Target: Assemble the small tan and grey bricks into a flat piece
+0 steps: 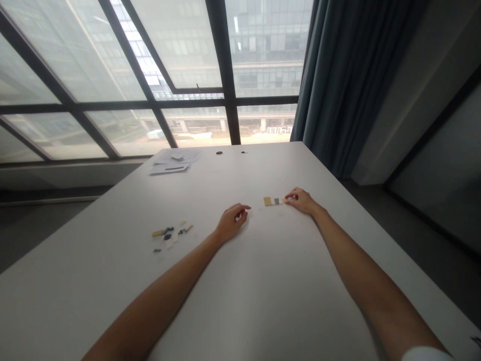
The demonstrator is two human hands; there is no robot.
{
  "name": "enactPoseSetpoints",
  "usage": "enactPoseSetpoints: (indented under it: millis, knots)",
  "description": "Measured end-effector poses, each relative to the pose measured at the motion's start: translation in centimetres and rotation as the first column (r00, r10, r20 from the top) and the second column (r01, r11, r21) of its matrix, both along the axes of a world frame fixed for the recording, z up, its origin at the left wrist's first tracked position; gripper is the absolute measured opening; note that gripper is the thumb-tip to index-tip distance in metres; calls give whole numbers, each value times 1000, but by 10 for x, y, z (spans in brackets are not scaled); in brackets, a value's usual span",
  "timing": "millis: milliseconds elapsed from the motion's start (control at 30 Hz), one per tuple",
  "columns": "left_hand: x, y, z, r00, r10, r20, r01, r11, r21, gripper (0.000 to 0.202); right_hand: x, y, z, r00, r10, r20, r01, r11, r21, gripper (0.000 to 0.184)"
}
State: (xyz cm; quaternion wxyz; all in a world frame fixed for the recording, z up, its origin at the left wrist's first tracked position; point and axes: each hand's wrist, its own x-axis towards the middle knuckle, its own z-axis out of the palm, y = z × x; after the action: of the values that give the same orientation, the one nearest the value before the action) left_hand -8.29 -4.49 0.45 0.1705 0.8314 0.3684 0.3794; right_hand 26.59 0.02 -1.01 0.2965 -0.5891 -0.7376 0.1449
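Note:
A small flat strip of what look like toy building bricks lies on the white table, tan at its left end, with white and dark grey parts toward the right. My right hand is at the strip's right end, thumb and forefinger pinched on a small pale brick there. Whether that brick is joined to the strip is too small to tell. To the left of the strip, my left hand rests on the table with the forefinger stretched out and the other fingers loosely curved. Nothing shows in it.
Several loose tan, white and dark pieces lie scattered left of my left hand. Papers with a small white object on them lie at the table's far left. Two dark round spots sit near the far edge, before the windows. A blue curtain hangs at right.

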Motion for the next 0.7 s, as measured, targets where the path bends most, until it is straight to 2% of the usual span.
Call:
enactPoseSetpoints:
  millis: [200, 267, 533, 700]
  knots:
    - [-1, 1, 0, 1000, 0, -8, 0, 1000, 2, 24, 5, 2, -3, 996, 27, -89, -26, 1000, 15, 27]
    - [-1, 0, 1, 1000, 2, -11, -2, 1000, 1, 24, 5, 2, -3, 995, 15, -102, -14, 1000, 13, 24]
    - [0, -1, 2, 1000, 3, -18, -3, 1000, 2, 24, -10, -9, 12, 996, -82, 34, 83, 996, -32, 15]
    - [0, -1, 2, 1000, 4, -8, -4, 1000, 0, 24, -13, -8, 12, 994, -90, 56, 92, 995, -36, 15]
